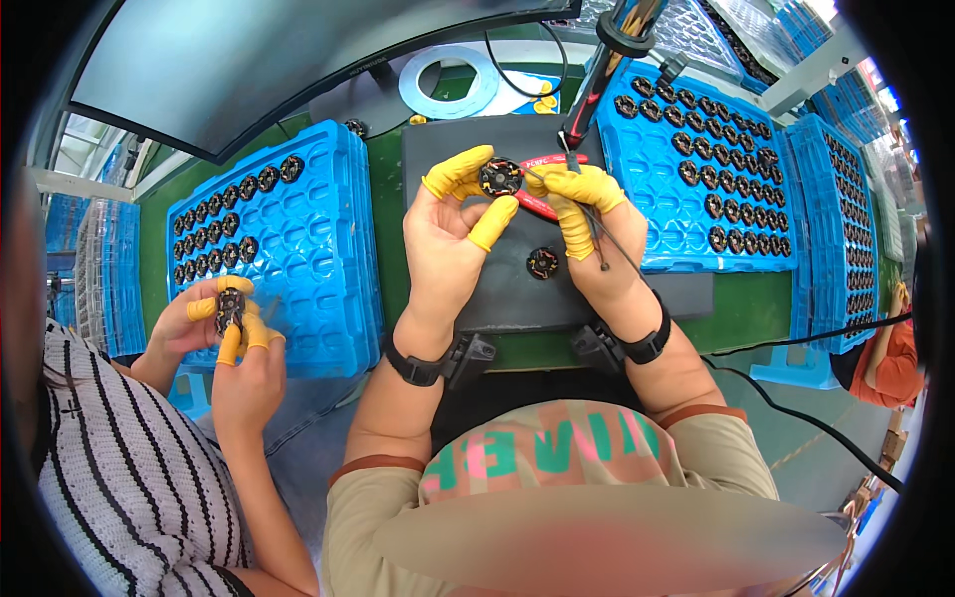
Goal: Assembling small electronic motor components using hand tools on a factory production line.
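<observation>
My left hand (463, 194), in yellow finger cots, pinches a small round black part (500, 177) with gold-coloured spots, like a motor stator, by its rim. My right hand (585, 204), also in yellow finger cots, is closed around a thin dark tool (600, 239) whose tip reaches the part; its exact kind cannot be made out. Red-handled pliers (540, 205) show between the hands, partly covered by my right fingers; whether these grip them is unclear. Below, another round black part (542, 263) lies on the dark mat (487, 298).
Blue trays with rows of round black parts stand left (348, 199) and right (652, 234). At left, a co-worker's yellow-tipped hands (244, 338) hold a similar part. Behind the mat are a white ring-shaped roll (413, 85), a monitor (249, 70) and a metal post (607, 70).
</observation>
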Action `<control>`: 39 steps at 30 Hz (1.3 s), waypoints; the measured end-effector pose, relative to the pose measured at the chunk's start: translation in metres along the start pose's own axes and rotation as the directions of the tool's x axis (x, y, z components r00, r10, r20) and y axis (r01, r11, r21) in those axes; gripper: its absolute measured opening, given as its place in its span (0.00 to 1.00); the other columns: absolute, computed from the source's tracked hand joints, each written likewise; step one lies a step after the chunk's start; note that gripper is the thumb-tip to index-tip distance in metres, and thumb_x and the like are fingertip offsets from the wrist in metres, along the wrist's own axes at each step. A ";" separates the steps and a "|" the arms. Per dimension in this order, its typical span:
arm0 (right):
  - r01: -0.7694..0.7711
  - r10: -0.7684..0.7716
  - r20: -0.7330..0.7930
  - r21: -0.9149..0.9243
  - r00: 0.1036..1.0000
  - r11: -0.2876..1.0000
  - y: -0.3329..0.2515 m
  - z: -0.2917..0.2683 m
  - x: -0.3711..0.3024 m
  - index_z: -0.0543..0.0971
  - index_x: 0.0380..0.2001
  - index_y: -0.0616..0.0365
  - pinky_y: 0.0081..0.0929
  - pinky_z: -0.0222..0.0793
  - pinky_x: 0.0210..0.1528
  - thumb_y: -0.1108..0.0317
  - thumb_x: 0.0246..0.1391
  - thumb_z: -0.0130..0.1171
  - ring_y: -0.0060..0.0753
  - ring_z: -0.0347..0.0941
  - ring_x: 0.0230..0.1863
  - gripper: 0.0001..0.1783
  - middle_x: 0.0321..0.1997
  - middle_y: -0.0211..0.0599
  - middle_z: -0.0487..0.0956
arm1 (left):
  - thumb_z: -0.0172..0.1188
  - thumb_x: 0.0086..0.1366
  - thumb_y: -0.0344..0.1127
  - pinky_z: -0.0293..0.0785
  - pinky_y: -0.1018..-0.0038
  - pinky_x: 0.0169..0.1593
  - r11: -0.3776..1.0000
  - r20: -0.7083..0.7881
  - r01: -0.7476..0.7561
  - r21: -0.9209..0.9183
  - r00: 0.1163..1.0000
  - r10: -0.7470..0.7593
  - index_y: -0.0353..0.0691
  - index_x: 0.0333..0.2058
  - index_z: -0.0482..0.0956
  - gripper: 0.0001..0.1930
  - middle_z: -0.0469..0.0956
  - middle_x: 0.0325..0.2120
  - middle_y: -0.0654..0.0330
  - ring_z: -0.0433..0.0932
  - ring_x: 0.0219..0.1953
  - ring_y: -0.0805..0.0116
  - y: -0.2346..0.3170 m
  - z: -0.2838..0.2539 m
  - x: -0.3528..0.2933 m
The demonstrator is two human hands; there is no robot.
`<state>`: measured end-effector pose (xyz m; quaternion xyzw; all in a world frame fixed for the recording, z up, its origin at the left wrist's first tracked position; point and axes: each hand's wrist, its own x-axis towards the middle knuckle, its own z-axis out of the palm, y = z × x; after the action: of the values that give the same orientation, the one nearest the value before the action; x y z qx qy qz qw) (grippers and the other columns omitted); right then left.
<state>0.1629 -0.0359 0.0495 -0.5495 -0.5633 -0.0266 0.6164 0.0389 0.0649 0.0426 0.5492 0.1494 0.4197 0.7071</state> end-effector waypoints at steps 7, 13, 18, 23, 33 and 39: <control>-0.292 0.319 0.029 0.488 0.947 0.823 0.000 0.003 -0.002 0.72 0.44 0.67 0.28 0.77 0.51 0.77 0.63 0.51 0.33 0.78 0.46 0.07 0.45 0.43 0.78 | 0.64 0.55 0.16 0.77 0.74 0.52 0.999 0.026 0.016 0.030 1.000 -0.017 0.32 0.54 0.71 0.26 0.75 0.49 0.57 0.75 0.49 0.70 0.000 -0.002 0.000; -0.205 0.221 -0.015 0.322 0.975 0.924 0.007 0.000 -0.002 0.74 0.43 0.66 0.29 0.76 0.49 0.79 0.60 0.54 0.38 0.79 0.45 0.08 0.44 0.45 0.79 | 0.64 0.55 0.16 0.76 0.73 0.52 1.000 0.037 0.022 0.001 0.999 -0.022 0.32 0.54 0.71 0.26 0.75 0.48 0.57 0.76 0.49 0.69 0.002 0.000 0.000; 0.021 -0.021 0.008 -0.051 1.000 0.998 -0.002 -0.001 0.002 0.77 0.42 0.62 0.30 0.76 0.42 0.81 0.53 0.61 0.43 0.79 0.41 0.12 0.42 0.45 0.80 | 0.64 0.55 0.16 0.76 0.73 0.52 1.000 0.037 0.014 0.017 0.999 -0.015 0.32 0.53 0.71 0.25 0.76 0.47 0.57 0.76 0.48 0.70 0.002 -0.001 0.000; -0.242 0.246 0.009 0.220 0.969 0.945 0.003 0.000 -0.002 0.75 0.41 0.66 0.28 0.75 0.46 0.76 0.61 0.55 0.34 0.79 0.44 0.07 0.41 0.42 0.80 | 0.64 0.55 0.16 0.76 0.73 0.52 0.999 0.039 0.041 0.010 0.998 -0.042 0.32 0.53 0.71 0.25 0.76 0.47 0.57 0.76 0.48 0.70 0.003 0.000 0.000; -0.458 0.508 0.112 0.625 0.854 0.632 0.004 -0.002 0.005 0.71 0.43 0.63 0.34 0.76 0.49 0.69 0.66 0.49 0.34 0.79 0.43 0.09 0.40 0.43 0.79 | 0.63 0.55 0.15 0.76 0.72 0.53 0.999 0.061 0.037 -0.023 0.998 -0.035 0.33 0.54 0.71 0.26 0.75 0.49 0.57 0.75 0.50 0.69 0.003 0.001 -0.001; -0.481 0.527 0.152 0.665 0.836 0.571 0.002 -0.004 0.004 0.71 0.43 0.62 0.35 0.76 0.49 0.68 0.66 0.49 0.34 0.79 0.43 0.09 0.40 0.42 0.79 | 0.63 0.56 0.15 0.75 0.72 0.54 0.999 0.072 0.037 -0.008 0.997 -0.036 0.33 0.54 0.72 0.26 0.75 0.50 0.58 0.75 0.50 0.69 0.005 0.000 -0.003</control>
<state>0.1684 -0.0357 0.0519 -0.4211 -0.3326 0.3402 0.7722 0.0351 0.0631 0.0460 0.5577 0.1320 0.3876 0.7220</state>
